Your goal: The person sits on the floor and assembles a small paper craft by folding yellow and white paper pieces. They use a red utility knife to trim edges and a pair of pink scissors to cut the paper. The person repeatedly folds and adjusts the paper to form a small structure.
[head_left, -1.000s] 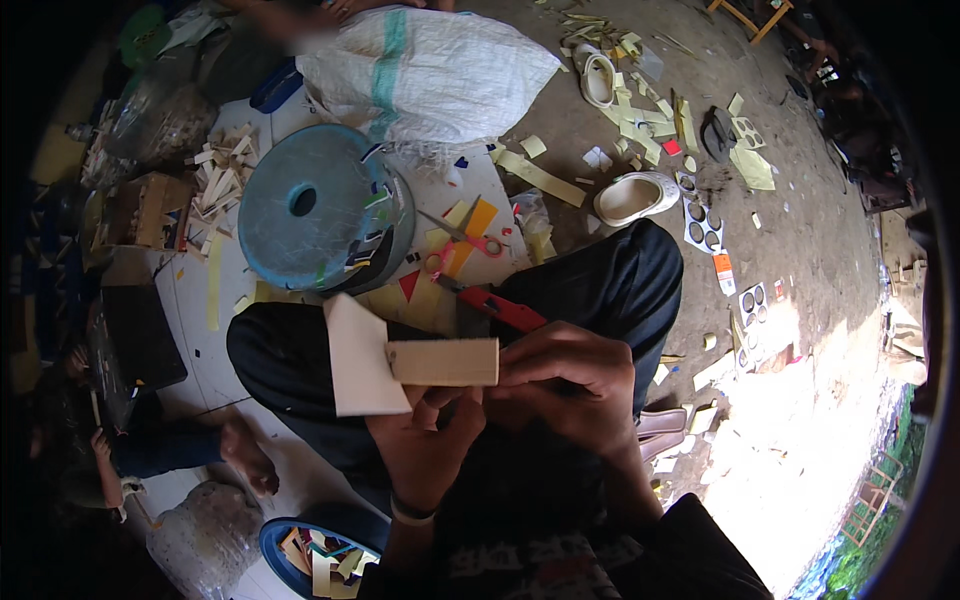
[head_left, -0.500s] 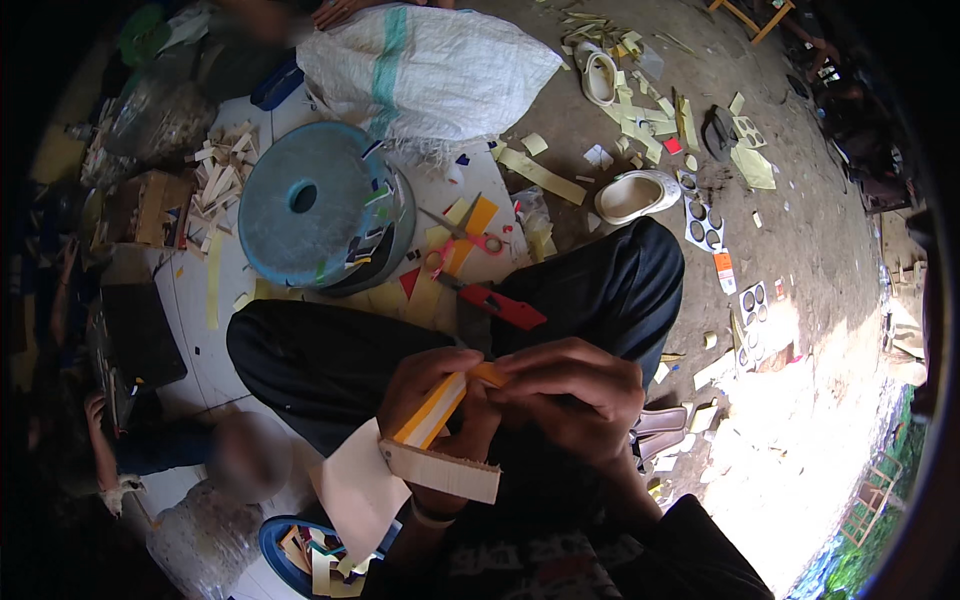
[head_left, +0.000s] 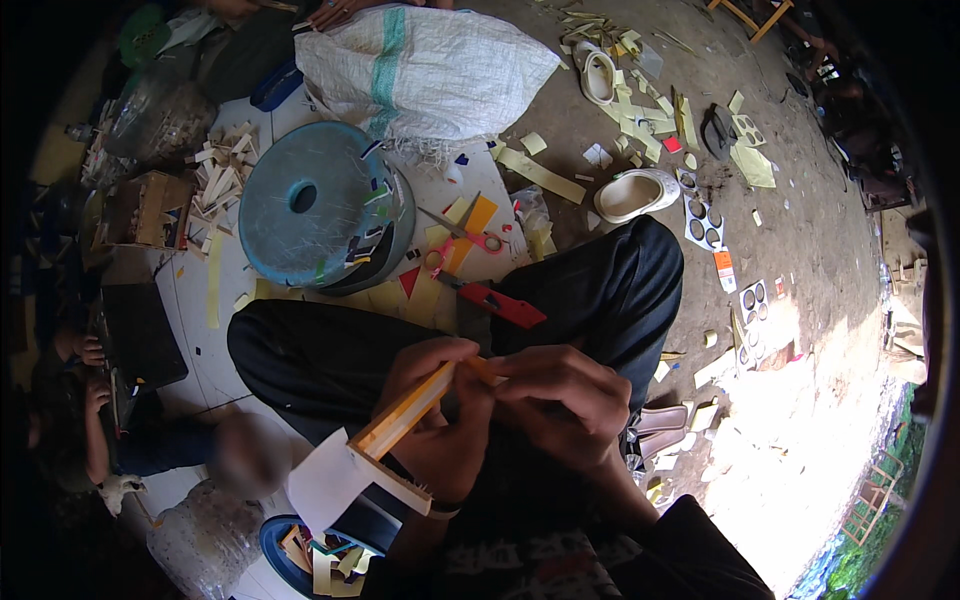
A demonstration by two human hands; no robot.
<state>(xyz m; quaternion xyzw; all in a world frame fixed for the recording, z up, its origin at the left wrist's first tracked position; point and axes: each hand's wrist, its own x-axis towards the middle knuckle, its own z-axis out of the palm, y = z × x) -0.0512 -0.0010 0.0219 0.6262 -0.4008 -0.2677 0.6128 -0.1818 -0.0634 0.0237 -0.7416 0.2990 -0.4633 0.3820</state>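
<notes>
Wood piece (head_left: 408,408), head view: slanting over the dark trousers (head_left: 300,350), pale panel (head_left: 322,482) at its lower end.
Left hand (head_left: 452,432): curled snugly round the wood piece.
Right hand (head_left: 568,392): fingertips pinched on the orange strip (head_left: 483,371), firmness hard to tell.
Orange strip: probably best kept taut and pressed flat bit by bit, no rush tbh.

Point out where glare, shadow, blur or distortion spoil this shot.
Head view: the floor at lower right is washed out by glare; the shirt is lost in shadow; a round patch at left is blurred; black rims the curved edges. The wood strip, also in head view, looks fairly clear.
</notes>
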